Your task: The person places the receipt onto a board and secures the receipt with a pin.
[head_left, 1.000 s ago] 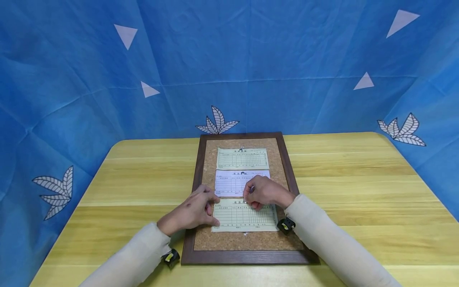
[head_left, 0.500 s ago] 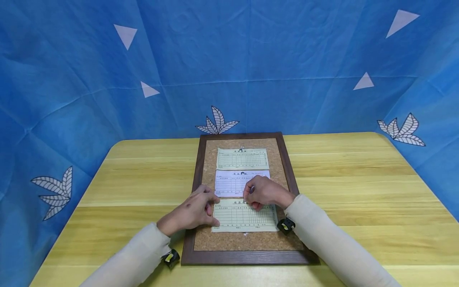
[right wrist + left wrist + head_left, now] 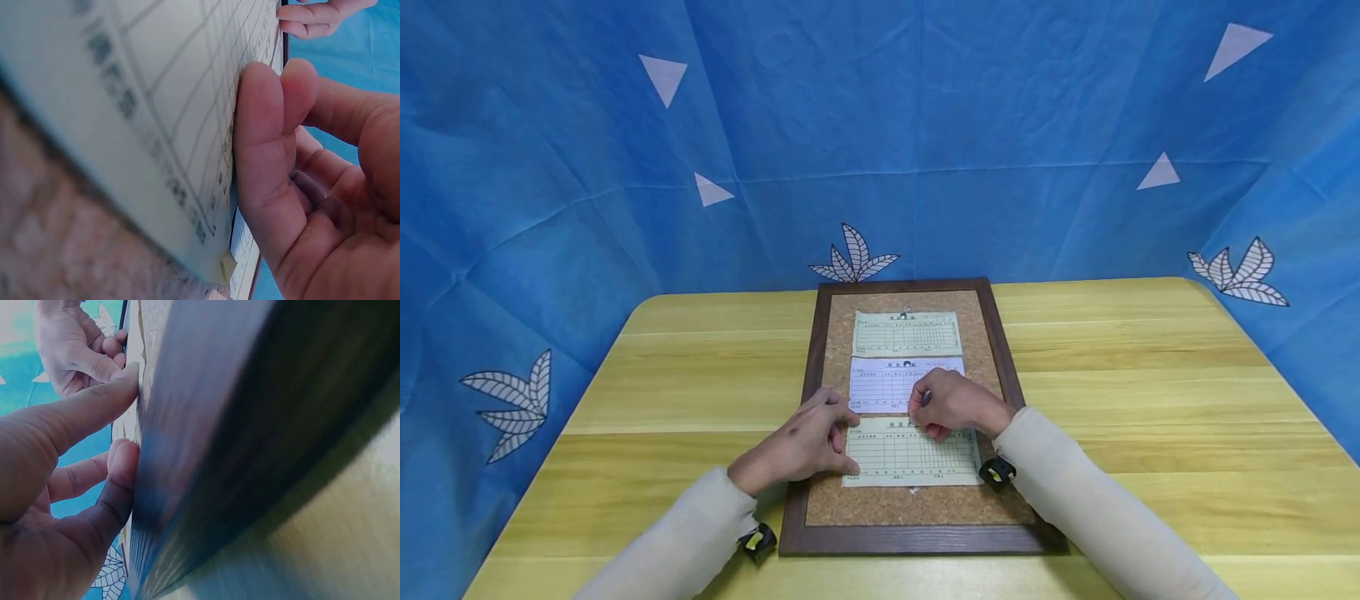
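A framed corkboard [image 3: 917,507] lies on the table with three printed slips in a column. On the lowest, pale green slip [image 3: 880,458], my left hand [image 3: 801,442] presses the left edge, thumb and fingers spread apart. My right hand [image 3: 955,404] is at that slip's top middle, thumb and index finger pinching a small pushpin, mostly hidden by the fingertips. In the right wrist view the fingertips [image 3: 259,94] come right down to the paper. Pushpins [image 3: 907,364] stand in the top middle of the white slip [image 3: 872,387] and of the upper green slip [image 3: 906,337].
The dark wooden frame [image 3: 917,540] borders the cork and reaches close to the table's near edge. Around it spreads a light wood table [image 3: 1150,400]. A blue patterned cloth [image 3: 880,125] hangs behind and at both sides.
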`<state>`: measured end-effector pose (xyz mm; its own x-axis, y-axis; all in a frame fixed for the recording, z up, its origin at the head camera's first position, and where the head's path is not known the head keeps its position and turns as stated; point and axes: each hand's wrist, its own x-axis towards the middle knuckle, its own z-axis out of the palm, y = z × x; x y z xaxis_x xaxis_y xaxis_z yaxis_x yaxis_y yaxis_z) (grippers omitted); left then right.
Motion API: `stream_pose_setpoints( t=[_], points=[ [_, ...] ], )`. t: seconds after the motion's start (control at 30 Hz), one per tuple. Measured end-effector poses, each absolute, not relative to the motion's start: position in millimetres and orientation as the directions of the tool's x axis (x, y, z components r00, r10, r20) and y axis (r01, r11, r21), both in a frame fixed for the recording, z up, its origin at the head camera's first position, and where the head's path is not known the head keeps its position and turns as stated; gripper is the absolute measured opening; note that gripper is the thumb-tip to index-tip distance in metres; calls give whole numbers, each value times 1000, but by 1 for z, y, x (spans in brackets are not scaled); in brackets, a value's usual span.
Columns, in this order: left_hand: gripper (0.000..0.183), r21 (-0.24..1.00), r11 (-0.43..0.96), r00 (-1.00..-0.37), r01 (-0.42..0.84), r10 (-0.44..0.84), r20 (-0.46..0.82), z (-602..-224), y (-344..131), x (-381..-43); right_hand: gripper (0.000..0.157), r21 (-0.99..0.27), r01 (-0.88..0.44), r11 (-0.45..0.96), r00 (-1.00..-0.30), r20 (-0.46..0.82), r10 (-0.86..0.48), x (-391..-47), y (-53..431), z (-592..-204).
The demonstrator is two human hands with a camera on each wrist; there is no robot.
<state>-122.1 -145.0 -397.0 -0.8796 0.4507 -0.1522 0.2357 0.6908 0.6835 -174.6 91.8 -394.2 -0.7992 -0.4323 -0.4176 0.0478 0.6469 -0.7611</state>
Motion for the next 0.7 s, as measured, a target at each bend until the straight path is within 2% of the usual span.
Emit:
stream_pose_setpoints(
  t=[0.43,0.7],
  points=[
    [47,681,690,-876,246,459,-149,-394,-144,-121,14,-760,9,650,-792,-402,-460,-173,94,-392],
    [46,679,698,-879,226,447,-166,-392,-143,-122,11,-800,52,598,-762,-419,-494,-174,99,-389]
  ],
)
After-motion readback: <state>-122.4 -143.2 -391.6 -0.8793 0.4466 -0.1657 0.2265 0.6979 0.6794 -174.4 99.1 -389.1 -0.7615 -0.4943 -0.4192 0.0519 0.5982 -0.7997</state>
